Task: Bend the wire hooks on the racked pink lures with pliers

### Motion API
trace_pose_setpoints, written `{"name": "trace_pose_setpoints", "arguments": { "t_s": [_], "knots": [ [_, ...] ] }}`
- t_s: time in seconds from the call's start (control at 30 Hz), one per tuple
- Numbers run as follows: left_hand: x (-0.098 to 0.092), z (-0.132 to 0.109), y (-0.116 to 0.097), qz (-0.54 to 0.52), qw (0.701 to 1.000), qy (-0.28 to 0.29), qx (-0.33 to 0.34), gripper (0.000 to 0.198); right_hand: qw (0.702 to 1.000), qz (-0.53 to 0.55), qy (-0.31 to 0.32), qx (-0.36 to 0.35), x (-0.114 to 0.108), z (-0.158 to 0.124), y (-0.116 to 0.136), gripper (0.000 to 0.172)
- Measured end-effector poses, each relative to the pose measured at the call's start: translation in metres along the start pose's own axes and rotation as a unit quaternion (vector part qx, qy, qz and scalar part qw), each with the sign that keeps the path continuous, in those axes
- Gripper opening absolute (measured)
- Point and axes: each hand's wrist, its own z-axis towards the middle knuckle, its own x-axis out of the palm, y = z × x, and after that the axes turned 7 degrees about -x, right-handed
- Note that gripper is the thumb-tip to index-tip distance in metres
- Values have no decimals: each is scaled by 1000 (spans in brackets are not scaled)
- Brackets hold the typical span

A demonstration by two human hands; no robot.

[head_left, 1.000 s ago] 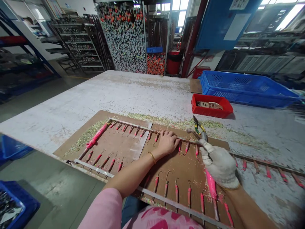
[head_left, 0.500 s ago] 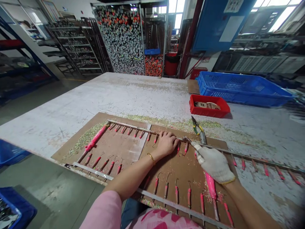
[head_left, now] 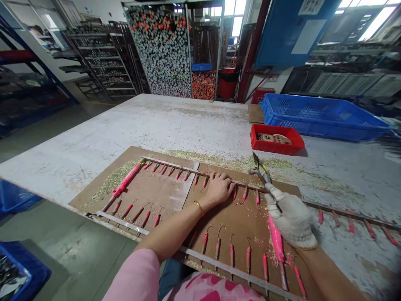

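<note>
Left hand (head_left: 219, 188): fingers loosely bent, pressing down on metal rail (head_left: 175, 166) | Gloved right hand (head_left: 290, 217): closed around cutting pliers (head_left: 259, 168), just right of left fingertips

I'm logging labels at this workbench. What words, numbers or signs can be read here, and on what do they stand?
Nothing reads clearly.
White sign at the top of the blue panel: dark marks, too small to read.
White sheet below it: looks blank.
Round label in the red tray: dark print, too blurred to read.
Cutters in the gloved right hand: no lettering visible.
</note>
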Motion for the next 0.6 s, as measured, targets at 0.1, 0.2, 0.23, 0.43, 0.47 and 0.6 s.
{"name": "trace_pose_setpoints", "arguments": {
  "t_s": [0.1,0.2,0.23,0.43,0.47,0.6],
  "knots": [
    [-1,0,-1,-1,1000,1,-1,33,996,9,59,-62,1,0,2,40],
    [-1,0,-1,-2,1000,4,3,34,999,22,29,-32,0,-1,2,37],
    [-1,0,0,-2,1000,4,4,34,1000,24,1,-9,-1,-2,1,37],
    [1,1,0,-8,1000,-4,-1,33,996,25,59,-60,1,-2,2,39],
    [1,0,0,-9,1000,-3,-1,33,996,28,55,-64,2,-2,2,38],
    [0,0,0,-6,1000,0,4,34,998,35,-39,-17,2,-2,2,37]
  ]
}}
